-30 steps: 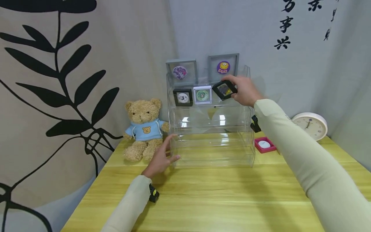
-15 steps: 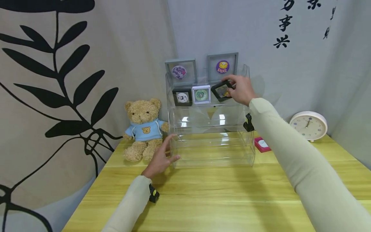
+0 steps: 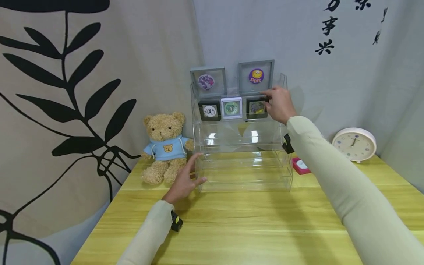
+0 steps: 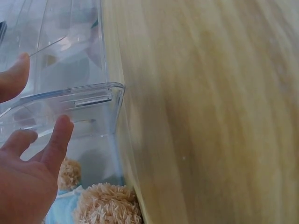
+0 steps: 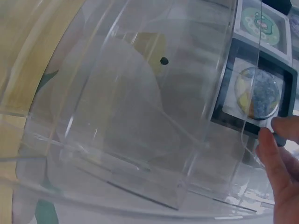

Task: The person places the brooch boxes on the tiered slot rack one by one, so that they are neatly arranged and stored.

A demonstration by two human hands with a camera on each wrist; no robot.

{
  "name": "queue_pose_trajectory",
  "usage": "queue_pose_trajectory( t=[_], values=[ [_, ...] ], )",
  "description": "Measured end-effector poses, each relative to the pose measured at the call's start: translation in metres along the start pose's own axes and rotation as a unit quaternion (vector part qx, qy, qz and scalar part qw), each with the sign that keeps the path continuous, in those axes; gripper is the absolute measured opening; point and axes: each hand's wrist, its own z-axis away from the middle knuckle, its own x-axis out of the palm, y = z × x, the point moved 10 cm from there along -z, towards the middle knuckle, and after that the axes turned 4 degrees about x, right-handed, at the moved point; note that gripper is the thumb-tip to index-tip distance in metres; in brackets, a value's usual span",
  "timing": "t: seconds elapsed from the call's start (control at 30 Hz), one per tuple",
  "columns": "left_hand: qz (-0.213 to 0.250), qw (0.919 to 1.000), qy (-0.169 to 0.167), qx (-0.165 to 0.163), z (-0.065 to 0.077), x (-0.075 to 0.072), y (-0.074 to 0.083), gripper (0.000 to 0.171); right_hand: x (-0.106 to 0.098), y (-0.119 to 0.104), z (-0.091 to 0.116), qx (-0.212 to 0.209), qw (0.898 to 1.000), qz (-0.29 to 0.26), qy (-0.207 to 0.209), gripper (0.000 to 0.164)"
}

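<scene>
A clear acrylic tiered display rack point(image 3: 243, 176) stands on the table. My left hand point(image 3: 181, 184) is at its lower left side, fingers spread and fairly straight, touching the side panel. In the left wrist view, fingertips point(image 4: 62, 128) lie near the clear edge. On the second tier, my right hand point(image 3: 279, 105) pinches the right side of a black square display frame point(image 3: 252, 115) holding a round badge. The right wrist view shows thumb and fingers at this frame's corner. A white frame point(image 3: 231, 108) and another black frame point(image 3: 209, 110) stand to its left, upright.
Two grey frames point(image 3: 208, 82) with round badges stand on the top tier. A teddy bear point(image 3: 163, 147) in a blue top sits left of the rack. Right of it are a pink frame point(image 3: 300, 166) and a round white clock point(image 3: 354, 144). A curtain hangs behind.
The black frame in my right hand has gone from tilted to upright and moved slightly down into line beside the white frame. My left hand has stayed at the rack's side.
</scene>
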Motion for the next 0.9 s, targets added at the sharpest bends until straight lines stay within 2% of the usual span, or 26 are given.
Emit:
queue_pose_trajectory(
  t=[0.17, 0.37, 0.53, 0.63, 0.7, 0.77, 0.83, 0.9],
  values=[
    [-0.002, 1.0, 0.005, 0.006, -0.001, -0.002, 0.002, 0.089, -0.013, -0.003, 0.01, -0.022, 0.999, -0.007, 0.027, 0.037],
    [-0.007, 0.9999, 0.01, 0.009, -0.001, -0.001, 0.002, 0.091, -0.037, 0.006, 0.035, -0.05, 0.995, -0.016, 0.087, 0.024],
    [-0.001, 0.9999, 0.011, 0.006, 0.0, 0.001, 0.001, 0.09, -0.059, 0.03, 0.064, -0.073, 0.986, -0.001, 0.151, 0.016],
    [0.003, 0.9999, 0.011, 0.006, 0.0, 0.002, 0.002, 0.09, -0.067, 0.053, 0.082, -0.068, 0.983, 0.005, 0.17, 0.015],
    [0.004, 0.9999, 0.01, 0.004, 0.0, 0.002, 0.002, 0.089, -0.068, 0.072, 0.091, -0.048, 0.985, 0.007, 0.164, 0.015],
    [0.005, 0.9999, 0.009, 0.002, 0.0, 0.002, 0.001, 0.089, -0.066, 0.093, 0.1, -0.02, 0.99, 0.01, 0.137, 0.015],
    [0.005, 1.0, 0.008, 0.0, 0.0, 0.002, 0.0, 0.089, -0.058, 0.116, 0.106, 0.013, 0.996, 0.013, 0.086, 0.016],
    [0.005, 1.0, 0.007, -0.003, -0.001, 0.001, -0.001, 0.089, -0.044, 0.141, 0.112, 0.047, 0.999, 0.021, 0.006, 0.019]
  ],
)
